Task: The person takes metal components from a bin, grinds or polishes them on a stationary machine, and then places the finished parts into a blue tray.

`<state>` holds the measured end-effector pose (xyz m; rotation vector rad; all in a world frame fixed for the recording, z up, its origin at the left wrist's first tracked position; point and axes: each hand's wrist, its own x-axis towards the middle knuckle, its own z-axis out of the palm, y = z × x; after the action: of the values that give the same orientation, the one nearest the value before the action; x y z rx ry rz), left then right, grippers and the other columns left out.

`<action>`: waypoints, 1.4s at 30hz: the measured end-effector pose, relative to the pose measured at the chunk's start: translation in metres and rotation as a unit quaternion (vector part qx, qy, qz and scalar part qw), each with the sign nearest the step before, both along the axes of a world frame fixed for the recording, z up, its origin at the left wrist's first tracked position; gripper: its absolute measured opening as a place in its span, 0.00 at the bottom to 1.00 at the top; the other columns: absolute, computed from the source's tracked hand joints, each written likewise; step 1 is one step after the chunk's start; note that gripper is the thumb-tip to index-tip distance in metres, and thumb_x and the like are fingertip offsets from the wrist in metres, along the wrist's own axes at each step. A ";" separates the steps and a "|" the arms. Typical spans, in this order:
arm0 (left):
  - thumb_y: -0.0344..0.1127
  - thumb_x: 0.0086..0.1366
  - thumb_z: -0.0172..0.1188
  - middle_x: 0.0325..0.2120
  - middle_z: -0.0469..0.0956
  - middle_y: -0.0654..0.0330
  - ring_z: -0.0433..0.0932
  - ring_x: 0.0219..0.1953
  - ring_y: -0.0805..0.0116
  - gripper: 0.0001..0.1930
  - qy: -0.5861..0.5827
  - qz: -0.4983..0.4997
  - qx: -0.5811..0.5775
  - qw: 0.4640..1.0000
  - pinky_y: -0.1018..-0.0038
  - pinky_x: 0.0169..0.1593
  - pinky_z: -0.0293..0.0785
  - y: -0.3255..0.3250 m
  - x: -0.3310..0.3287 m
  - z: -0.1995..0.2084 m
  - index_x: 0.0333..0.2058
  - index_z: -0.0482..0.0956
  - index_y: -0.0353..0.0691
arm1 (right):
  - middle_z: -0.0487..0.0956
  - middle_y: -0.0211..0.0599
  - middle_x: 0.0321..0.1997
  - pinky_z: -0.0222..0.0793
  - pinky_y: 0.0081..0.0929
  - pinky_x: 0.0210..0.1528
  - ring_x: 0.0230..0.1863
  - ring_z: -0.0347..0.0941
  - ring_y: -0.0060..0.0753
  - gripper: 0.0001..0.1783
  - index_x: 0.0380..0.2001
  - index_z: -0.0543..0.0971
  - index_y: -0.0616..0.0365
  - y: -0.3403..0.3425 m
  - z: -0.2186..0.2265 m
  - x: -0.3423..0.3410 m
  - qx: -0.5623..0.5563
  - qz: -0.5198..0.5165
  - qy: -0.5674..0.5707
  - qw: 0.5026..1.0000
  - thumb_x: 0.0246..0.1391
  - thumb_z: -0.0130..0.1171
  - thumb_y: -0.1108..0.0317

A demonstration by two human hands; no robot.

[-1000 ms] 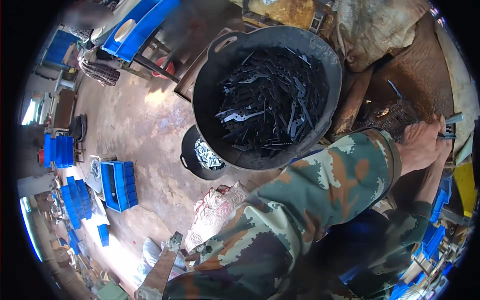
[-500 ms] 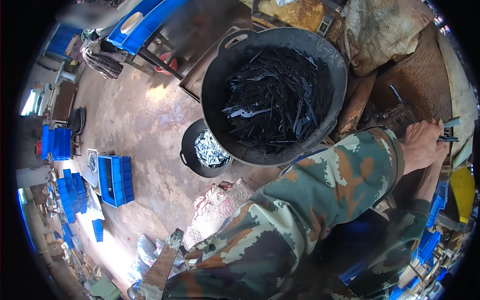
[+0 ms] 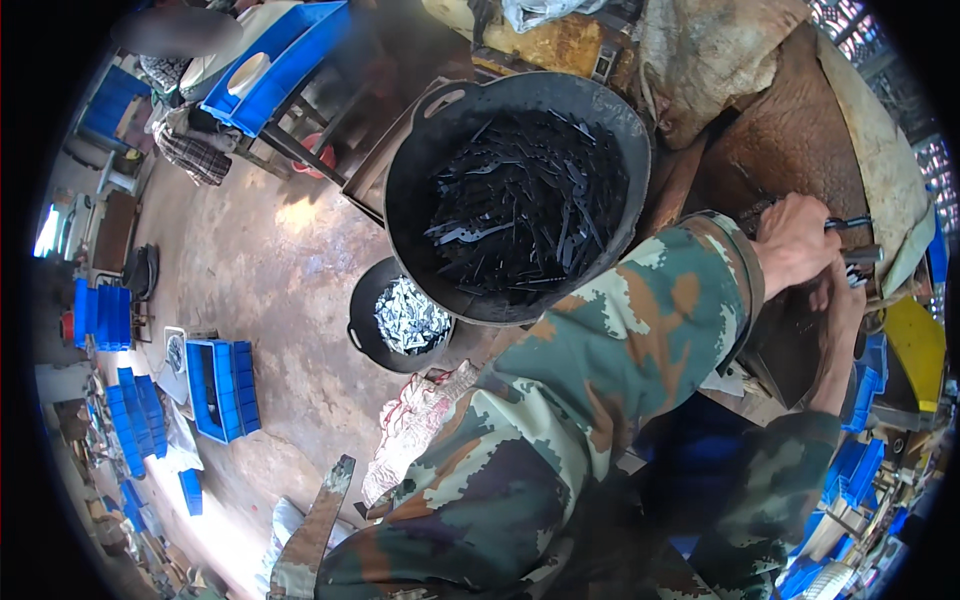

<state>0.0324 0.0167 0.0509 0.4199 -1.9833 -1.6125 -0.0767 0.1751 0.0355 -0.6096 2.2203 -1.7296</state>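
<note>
My left hand (image 3: 793, 240) reaches far to the right, fingers closed, with a slim dark metal piece (image 3: 850, 222) sticking out past them. Just below it, my right hand (image 3: 843, 300) is curled, its fingers partly hidden behind the left hand. Small shiny metal bits (image 3: 854, 275) show at the right fingertips; what that hand grips cannot be made out. A short grey metal rod (image 3: 864, 255) juts out beside both hands. Behind them lies a brown, wet-looking work surface (image 3: 790, 130). To the left stands a large black tub (image 3: 398, 215) heaped with thin dark metal pieces (image 3: 530, 190).
A smaller black tub (image 3: 362, 335) of bright metal pieces sits on the floor (image 3: 270, 270). A white sack (image 3: 415, 430) lies near my left sleeve. Blue bins (image 3: 222, 390) stand at left. Another person (image 3: 190, 145) is at the upper left, near a blue tray (image 3: 300, 60).
The view has shifted, and both hands appear further left. A dark piece now protrudes above the rod from my left hand; earlier, dark pieces showed below the rod.
</note>
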 end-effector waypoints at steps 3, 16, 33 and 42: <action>0.41 0.56 0.60 0.29 0.80 0.38 0.80 0.38 0.39 0.15 -0.007 -0.032 0.001 0.999 0.54 0.47 0.77 0.003 -0.006 -0.005 0.29 0.83 0.32 | 0.68 0.24 0.17 0.55 0.17 0.15 0.12 0.57 0.15 0.12 0.46 0.77 0.58 0.022 0.015 0.050 0.052 -0.017 -0.016 0.998 0.61 0.61 0.66; 0.47 0.55 0.57 0.30 0.82 0.48 0.81 0.38 0.46 0.16 -0.064 -0.053 -0.193 0.978 0.55 0.45 0.78 -0.003 -0.033 -0.044 0.28 0.85 0.42 | 0.79 0.44 0.52 0.70 0.29 0.56 0.53 0.76 0.46 0.21 0.42 0.78 0.64 0.069 -0.020 0.122 0.241 0.252 0.204 0.915 0.39 0.65 0.82; 0.35 0.61 0.61 0.24 0.77 0.48 0.76 0.29 0.58 0.12 -0.244 -0.218 -0.244 0.913 0.66 0.40 0.71 -0.035 -0.030 -0.094 0.40 0.83 0.36 | 0.80 0.37 0.33 0.60 0.22 0.19 0.15 0.60 0.17 0.08 0.39 0.74 0.58 0.063 0.000 0.055 -0.127 -0.062 -0.199 0.970 0.61 0.60 0.67; 0.39 0.65 0.57 0.26 0.83 0.59 0.77 0.31 0.67 0.11 -0.175 -0.188 -0.176 0.950 0.71 0.40 0.72 -0.033 -0.043 -0.084 0.35 0.83 0.37 | 0.80 0.38 0.29 0.65 0.26 0.17 0.14 0.64 0.21 0.09 0.39 0.74 0.59 0.048 0.000 0.044 -0.260 -0.143 -0.216 0.930 0.60 0.60 0.67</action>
<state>-0.0105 -0.0162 -0.0327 0.2044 -2.6965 -1.4171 -0.0325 0.2228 0.0356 0.0254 1.6058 -2.3491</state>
